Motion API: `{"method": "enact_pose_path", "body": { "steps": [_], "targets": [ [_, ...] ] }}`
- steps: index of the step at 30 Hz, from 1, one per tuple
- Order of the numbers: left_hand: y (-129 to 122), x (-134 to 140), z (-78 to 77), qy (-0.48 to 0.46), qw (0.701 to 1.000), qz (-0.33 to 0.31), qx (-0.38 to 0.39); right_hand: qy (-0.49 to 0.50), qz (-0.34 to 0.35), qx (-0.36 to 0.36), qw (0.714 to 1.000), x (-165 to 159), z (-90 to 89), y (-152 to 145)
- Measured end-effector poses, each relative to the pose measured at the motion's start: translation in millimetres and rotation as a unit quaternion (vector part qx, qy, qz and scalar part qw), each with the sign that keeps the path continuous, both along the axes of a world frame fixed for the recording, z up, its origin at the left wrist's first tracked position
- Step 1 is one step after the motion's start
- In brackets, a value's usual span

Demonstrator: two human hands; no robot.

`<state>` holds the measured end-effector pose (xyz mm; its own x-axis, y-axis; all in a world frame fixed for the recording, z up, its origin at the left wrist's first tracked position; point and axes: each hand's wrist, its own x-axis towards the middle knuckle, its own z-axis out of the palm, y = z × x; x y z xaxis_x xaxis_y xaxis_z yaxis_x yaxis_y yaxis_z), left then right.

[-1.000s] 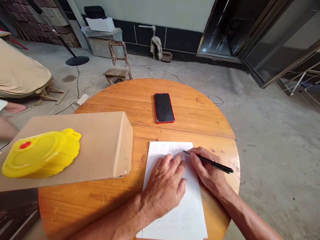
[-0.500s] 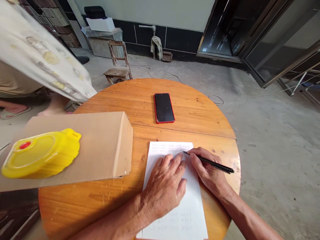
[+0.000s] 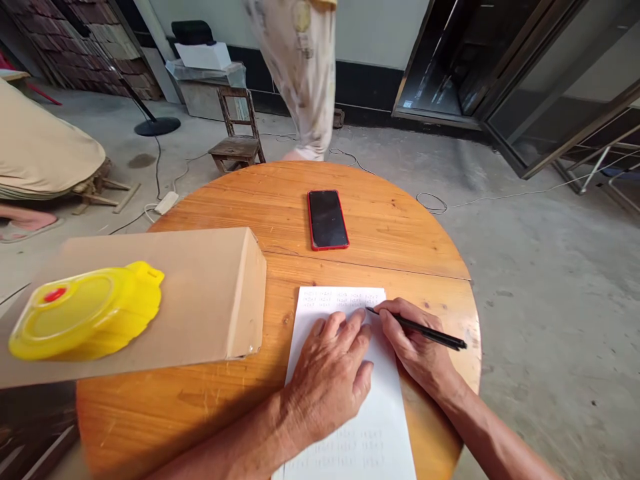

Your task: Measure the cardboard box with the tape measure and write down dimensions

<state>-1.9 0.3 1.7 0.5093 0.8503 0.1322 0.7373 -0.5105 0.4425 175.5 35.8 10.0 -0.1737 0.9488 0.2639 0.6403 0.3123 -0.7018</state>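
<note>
White paper (image 3: 385, 393) lies on the round wooden table (image 3: 400, 227), with rows of small handwriting along its top and more near the bottom. My left hand (image 3: 333, 367) rests flat on the sheet, fingers spread, hiding its middle. Between the fingers and thumb of my right hand (image 3: 417, 337) is a black pen (image 3: 433, 332). Its tip meets the paper at the right end of the upper rows. Beyond the paper lies a phone (image 3: 327, 219) with a dark screen and red case.
At left, a cardboard box (image 3: 200, 287) carries a yellow plastic object (image 3: 90, 310) with a red button. Past the table's far edge are a person's leg in patterned trousers (image 3: 305, 73) and a small wooden chair (image 3: 239, 133). A power strip (image 3: 167, 203) and cables lie on the floor.
The person in patterned trousers has moved from the left side to beyond the table's far edge. My hands and the pen stay almost in place.
</note>
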Motion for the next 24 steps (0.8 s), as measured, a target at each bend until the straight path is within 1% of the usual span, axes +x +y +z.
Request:
{"method": "enact_pose_path", "body": {
  "steps": [8, 11, 18, 24],
  "targets": [
    [1.1, 1.1, -1.9, -0.003, 1.0, -0.001, 0.003, 0.013, 0.005, 0.006, 1.0, 1.1, -3.7, 0.0],
    [0.5, 1.4, -2.1, -0.003, 1.0, -0.001, 0.002, 0.016, 0.003, -0.002, 1.0, 1.1, -3.9, 0.0],
    [-0.1, 0.0, -3.8, -0.003, 1.0, 0.004, 0.007, 0.028, -0.032, -0.015, 0.999, 5.4, -5.1, -4.5],
    [-0.4, 0.3, -2.1, 0.001, 1.0, 0.007, -0.008, 0.028, -0.042, -0.027, 0.998, 5.7, -6.0, -5.9]
  ]
}}
